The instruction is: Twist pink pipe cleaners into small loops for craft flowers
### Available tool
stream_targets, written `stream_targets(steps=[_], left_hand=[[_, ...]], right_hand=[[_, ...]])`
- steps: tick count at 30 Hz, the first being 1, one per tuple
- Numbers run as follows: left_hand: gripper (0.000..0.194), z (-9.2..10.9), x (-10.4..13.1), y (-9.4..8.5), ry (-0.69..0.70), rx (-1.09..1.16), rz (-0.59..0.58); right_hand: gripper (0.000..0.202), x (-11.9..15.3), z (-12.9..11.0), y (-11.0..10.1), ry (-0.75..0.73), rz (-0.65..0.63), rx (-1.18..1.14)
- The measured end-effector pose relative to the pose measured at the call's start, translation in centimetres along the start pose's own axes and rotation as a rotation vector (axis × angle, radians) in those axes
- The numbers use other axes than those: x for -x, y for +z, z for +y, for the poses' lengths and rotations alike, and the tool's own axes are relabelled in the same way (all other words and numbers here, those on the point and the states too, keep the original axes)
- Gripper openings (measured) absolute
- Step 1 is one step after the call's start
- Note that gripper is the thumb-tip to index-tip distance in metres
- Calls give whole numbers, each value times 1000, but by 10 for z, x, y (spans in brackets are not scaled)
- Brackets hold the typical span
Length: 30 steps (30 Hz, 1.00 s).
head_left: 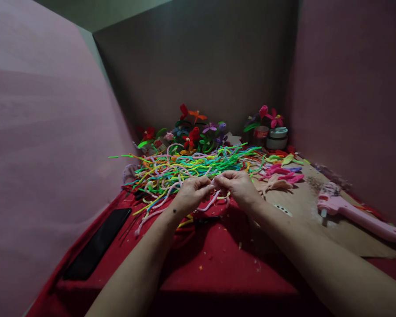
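Observation:
My left hand (195, 190) and my right hand (239, 187) meet over the red table, their fingertips nearly touching. Both are closed in a pinch on a small pale pink pipe cleaner (214, 181), mostly hidden by the fingers. Just beyond them spreads a tangled heap of pipe cleaners (185, 165) in green, yellow, blue and pink. To the right of my right hand lie a peach petal piece (276, 184) and bright pink petal pieces (285, 173) of the same fuzzy material.
A pink glue gun (356, 214) rests on a brown cardboard sheet (306, 229) at the right. On the left lies a black phone (97, 243). Fuzzy flowers (192, 137) and a lidded jar (277, 138) stand at the back. Walls enclose the table on three sides.

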State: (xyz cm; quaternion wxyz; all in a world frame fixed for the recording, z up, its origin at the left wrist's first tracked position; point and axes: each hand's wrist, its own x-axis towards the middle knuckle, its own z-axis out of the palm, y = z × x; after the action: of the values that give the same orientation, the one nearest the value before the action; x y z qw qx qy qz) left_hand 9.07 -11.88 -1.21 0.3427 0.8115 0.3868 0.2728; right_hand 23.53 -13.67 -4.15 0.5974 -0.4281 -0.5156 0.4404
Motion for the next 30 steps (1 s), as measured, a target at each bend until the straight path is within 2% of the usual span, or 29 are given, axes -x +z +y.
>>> stream_targets(steps=[3,6,12,16,20,23,26,28,30], left_hand=[[23,3,1,1,13,-22,16],[22,4,1,2,-16,-4,49],[24,1,-1,3,-108,205,90],[29,2,-1,3,-136,258,94],[31,3,0,2,-98,291,83],[31,3,0,-1,-92,233,40],[30,3,0,-4,-106,267,144],[34,2,0,-4,-105,368,211],[36,1,0,-4,-108,452,196]], right_hand=[[23,2,1,2,23,39,-64],[25,1,1,3,37,24,-124],[34,-4,2,0,50,51,-265],[29,-2,4,1,91,-13,-343],[26,3,3,4,107,-115,-283],[24,4,1,5,52,-56,-188],[23,4,2,6,55,-29,-134],[25,5,2,7,97,-79,-128],[28,6,3,9,126,-141,-129]])
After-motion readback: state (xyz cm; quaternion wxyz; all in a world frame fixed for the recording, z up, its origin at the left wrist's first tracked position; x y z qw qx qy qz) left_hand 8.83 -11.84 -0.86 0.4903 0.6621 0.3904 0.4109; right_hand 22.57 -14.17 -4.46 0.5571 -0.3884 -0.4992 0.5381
